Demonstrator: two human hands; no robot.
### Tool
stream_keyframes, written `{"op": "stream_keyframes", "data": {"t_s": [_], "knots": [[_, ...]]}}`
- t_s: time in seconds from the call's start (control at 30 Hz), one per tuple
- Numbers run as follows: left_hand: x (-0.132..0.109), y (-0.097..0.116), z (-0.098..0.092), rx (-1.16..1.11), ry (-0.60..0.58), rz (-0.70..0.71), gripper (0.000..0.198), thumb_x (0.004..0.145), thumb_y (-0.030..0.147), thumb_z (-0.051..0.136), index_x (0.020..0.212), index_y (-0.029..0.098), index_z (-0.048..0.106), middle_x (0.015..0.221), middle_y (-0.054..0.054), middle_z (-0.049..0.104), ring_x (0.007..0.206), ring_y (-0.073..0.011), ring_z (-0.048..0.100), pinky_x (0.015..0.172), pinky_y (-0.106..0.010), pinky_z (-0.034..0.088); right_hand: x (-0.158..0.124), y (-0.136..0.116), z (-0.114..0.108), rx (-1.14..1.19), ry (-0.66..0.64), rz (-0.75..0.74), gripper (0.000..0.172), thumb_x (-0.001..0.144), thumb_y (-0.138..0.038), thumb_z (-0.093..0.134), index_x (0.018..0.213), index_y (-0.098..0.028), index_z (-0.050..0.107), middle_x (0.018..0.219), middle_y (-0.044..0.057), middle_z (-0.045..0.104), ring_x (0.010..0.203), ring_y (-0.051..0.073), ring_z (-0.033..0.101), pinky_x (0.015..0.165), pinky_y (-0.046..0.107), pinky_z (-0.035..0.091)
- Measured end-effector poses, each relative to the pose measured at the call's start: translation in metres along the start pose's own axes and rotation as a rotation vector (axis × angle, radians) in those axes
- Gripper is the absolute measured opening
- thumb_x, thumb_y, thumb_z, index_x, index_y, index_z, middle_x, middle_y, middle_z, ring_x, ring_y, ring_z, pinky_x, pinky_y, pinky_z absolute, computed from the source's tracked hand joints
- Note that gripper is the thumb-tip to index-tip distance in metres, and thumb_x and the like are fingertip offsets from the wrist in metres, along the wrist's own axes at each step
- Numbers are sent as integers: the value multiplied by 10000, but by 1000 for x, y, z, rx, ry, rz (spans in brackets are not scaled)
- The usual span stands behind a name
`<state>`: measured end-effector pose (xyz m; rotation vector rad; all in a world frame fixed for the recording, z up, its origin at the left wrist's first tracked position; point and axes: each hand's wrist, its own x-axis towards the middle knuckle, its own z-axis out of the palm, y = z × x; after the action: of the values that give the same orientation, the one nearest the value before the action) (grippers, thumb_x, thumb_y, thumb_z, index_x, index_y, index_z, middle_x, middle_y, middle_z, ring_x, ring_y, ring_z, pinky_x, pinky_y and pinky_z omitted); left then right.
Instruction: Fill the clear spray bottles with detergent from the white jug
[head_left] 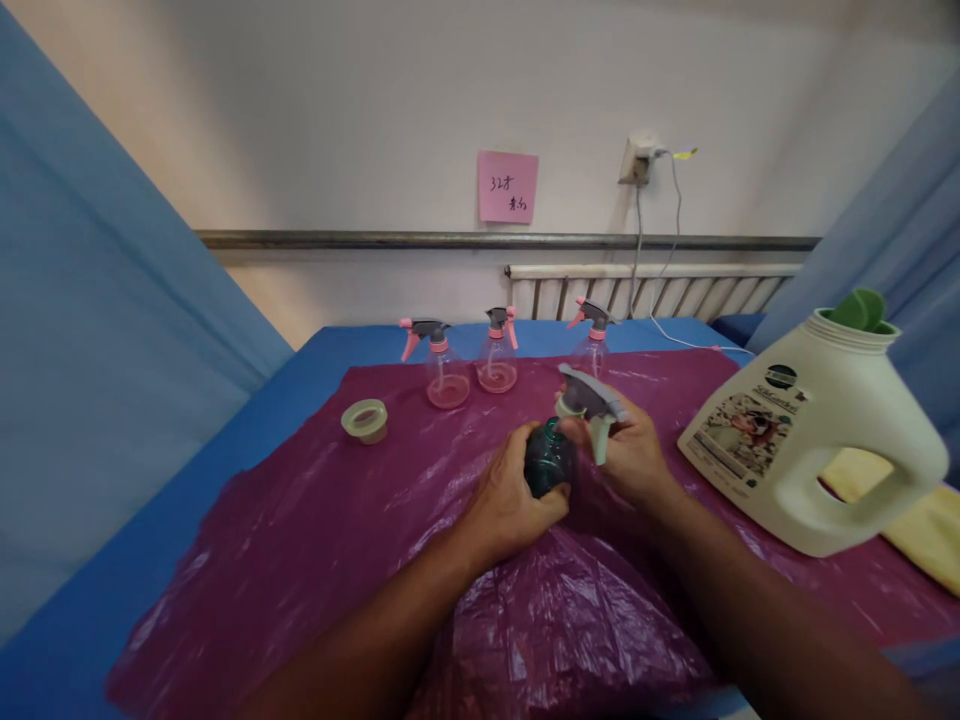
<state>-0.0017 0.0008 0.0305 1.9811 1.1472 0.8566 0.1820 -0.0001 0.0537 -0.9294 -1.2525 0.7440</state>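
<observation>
My left hand [517,500] is wrapped around a small dark green see-through bottle [547,460]. With my right hand [630,450] I grip a spray head [589,395] that has a grey top and a pale green trigger. Its collar is tilted close beside the bottle's neck; whether the two touch is unclear. Beyond my hands stand a clear spray bottle [448,385] with a pink trigger and a little pink liquid, a similar spray bottle [496,372], and another spray bottle [592,350] partly behind the spray head. A pale round cap [365,421] lies to the left.
On the right stands a large cream jug [787,430], uncapped, with something green [859,310] in its mouth. Yellow cloth [926,530] lies behind it. A purple plastic sheet [315,530] covers the blue table [97,600]. Blue curtains [97,250] hang at both sides.
</observation>
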Motion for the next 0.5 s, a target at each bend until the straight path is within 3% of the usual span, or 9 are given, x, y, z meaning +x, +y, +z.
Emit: {"op": "stream_keyframes", "data": {"t_s": [0.2,0.37,0.5], "knots": [[-2,0,0,-14,-9,-34,868,803,314,800,1588,252,435,1510,-125,648,1345,-340,660,1172,-532,514,11,-47,-9,-137,202,-215,308,929,-538,843,1076,-273,794,1037,71,839,997,266,794,979,470,630],[-4,-2,1,1,-33,-73,876,810,353,815,1588,252,427,1498,-149,651,1356,-370,656,1159,-555,521,15,-87,-28,-259,236,-309,294,991,-508,785,1158,-267,776,1098,80,827,1038,274,806,989,504,646],[-6,-3,1,3,-42,-8,845,831,374,799,1578,238,429,1507,-158,646,1343,-368,663,1142,-550,536,22,-105,-32,-401,201,-329,306,899,-423,890,1141,-274,777,1071,46,827,974,249,790,920,462,655]]}}
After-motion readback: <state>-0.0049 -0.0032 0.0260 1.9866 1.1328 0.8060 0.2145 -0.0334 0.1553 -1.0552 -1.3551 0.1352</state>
